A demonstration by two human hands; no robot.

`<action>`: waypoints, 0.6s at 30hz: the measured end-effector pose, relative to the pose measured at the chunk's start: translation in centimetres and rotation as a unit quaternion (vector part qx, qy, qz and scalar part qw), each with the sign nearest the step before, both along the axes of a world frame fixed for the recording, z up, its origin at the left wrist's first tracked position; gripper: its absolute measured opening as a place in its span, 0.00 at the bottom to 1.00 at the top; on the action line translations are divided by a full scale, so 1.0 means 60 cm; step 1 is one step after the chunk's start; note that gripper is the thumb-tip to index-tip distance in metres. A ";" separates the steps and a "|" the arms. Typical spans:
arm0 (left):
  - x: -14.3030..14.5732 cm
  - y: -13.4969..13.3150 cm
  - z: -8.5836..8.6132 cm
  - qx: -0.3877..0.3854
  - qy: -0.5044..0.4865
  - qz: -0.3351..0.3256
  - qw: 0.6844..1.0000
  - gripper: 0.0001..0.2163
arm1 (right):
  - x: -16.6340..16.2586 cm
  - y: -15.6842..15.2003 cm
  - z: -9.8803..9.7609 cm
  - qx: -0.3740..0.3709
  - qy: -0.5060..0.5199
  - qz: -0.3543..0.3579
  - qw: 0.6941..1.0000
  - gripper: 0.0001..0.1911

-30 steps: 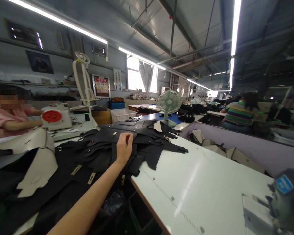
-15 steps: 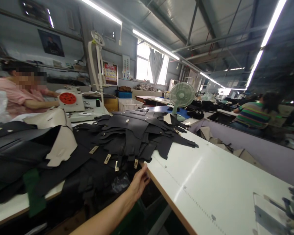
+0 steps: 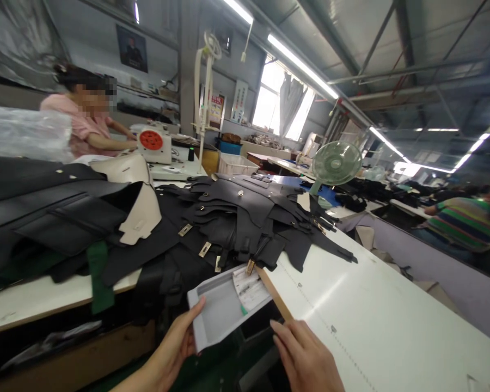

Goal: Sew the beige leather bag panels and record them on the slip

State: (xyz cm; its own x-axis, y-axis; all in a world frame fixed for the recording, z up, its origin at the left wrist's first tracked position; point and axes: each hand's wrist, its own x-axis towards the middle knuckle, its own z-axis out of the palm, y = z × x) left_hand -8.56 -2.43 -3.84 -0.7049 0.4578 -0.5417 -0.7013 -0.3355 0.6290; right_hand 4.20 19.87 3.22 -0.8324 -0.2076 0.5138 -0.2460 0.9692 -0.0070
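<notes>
The white table (image 3: 371, 305) runs from the lower middle away to the right, its wooden front edge showing beside the drawer; a second white table (image 3: 32, 302) lies to the left, its top partly covered; across both spreads a large heap of black leather pieces (image 3: 228, 223) with small metal fittings, some pieces hanging over the table edge; a cream-coloured piece (image 3: 136, 209) lies on the heap toward the left, and a green strip (image 3: 98, 272) hangs over the left table's front edge; behind the heap a person in a pink top (image 3: 79, 122) sits at a sewing machine (image 3: 155, 147) with a red round wheel; a pale green fan (image 3: 337, 163) stands farther back on the right, and another person in a striped top (image 3: 465, 223) sits at the far right; below the edge of the table, between the two table tops, a grey drawer (image 3: 220, 307) is pulled out, tilted, with white papers (image 3: 249, 288) lying at its inner end; the left hand (image 3: 175, 345) holds the drawer's near corner, its grip closed with the thumb on the rim and the fingers under it; the right hand (image 3: 306, 356) hovers just beside the drawer, under the table edge, fingers loosely spread and holding nothing.
</notes>
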 end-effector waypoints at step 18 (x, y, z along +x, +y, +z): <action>-0.051 -0.077 0.033 -0.354 0.281 -0.229 0.862 0.31 | -0.220 -0.016 0.026 0.251 -0.156 0.153 0.943 0.09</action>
State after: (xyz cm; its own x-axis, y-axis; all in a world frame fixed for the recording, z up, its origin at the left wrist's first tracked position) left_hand -11.63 -7.08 -1.86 -0.7804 0.4526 -0.4313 -0.1760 0.5030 0.8462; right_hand -9.02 18.93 4.79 -0.7881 -0.6150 0.0260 -0.5772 0.7531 0.3156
